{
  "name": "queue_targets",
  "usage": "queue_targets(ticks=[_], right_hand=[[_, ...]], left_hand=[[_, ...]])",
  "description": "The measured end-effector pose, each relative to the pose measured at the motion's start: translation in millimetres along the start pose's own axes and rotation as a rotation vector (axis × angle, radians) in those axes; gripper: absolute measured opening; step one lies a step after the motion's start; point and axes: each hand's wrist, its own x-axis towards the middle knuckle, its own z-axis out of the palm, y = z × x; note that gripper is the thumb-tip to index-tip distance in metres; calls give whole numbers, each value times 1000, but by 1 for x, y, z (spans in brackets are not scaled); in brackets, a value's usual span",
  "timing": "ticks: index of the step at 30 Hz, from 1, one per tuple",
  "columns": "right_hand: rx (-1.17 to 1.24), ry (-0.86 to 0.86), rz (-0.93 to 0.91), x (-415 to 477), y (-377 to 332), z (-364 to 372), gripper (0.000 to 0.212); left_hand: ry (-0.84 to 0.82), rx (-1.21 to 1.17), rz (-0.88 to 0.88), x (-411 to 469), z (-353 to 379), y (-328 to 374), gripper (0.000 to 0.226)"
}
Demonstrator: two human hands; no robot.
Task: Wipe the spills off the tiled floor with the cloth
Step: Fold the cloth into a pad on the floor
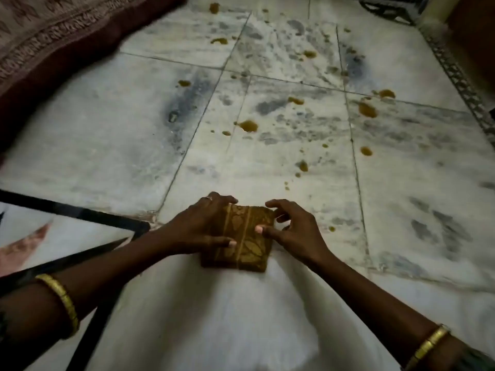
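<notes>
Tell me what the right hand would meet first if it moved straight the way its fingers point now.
Probably the folded cloth, which its thumb touches; the right hand points left across it, toward the left hand.

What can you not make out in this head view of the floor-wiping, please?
Head view only:
- The folded cloth: its left part is hidden under the left hand; wet or dry is unclear.
- The right hand: thumb on the cloth; whether its fingers grip the edge is unclear.
- The dark object, top right: cut off by the top edge, too dim to name.
- The black-framed panel: cut off by the left edge.
- The spills: substance unknown.
</notes>
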Motion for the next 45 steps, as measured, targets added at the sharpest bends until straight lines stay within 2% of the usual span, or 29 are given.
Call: queue_targets(ticks=[3,5,8,13,16,18,23,26,29,32,34,36,37,39,41,43,45], right_hand=[[-56,88,170,-2,2,18,56],[-49,103,296,-4,4,31,61],[-28,121,410,0,2,42,65],[149,177,623,17,-6,43,56],[153,106,690,23,-9,39,47],[181,69,733,27,-15,32,36],[391,104,813,29,-52,0,35],[460,63,729,22,-90,-24,19],[548,-40,620,16,-121,-44,23],[762,-123,579,22,-128,-53,31],[941,-136,552,31,-128,-56,34],[1114,-170,517,44,-123,-55,39],[1192,-190,508,51,-116,-53,42],[1303,-181,517,63,-107,-47,44],[1328,-191,554,79,-95,-40,39],[1278,-198,557,94,-89,-36,34],[1204,-201,541,107,-82,-36,37]], left_hand=[[29,180,-145,-7,15,3,84],[71,256,-258,-7,24,9,73],[139,190,-434,-2,33,18,52],[278,-249,-726,17,26,31,68],[302,-607,-926,30,19,31,55],[256,-781,-976,34,10,35,53],[52,-1000,-950,28,-25,62,37],[-9,-1005,-896,19,-56,73,35],[-34,-994,-796,13,-86,79,33],[-16,-987,-695,20,-102,71,46],[-65,-1009,-662,25,-105,62,69],[-152,-1141,-664,30,-103,47,95],[-176,-1231,-645,33,-97,39,98],[-128,-1452,-542,38,-85,34,79],[18,-1578,-504,49,-74,37,56],[148,-1455,-525,60,-73,41,52],[229,-1197,-578,70,-79,46,53]])
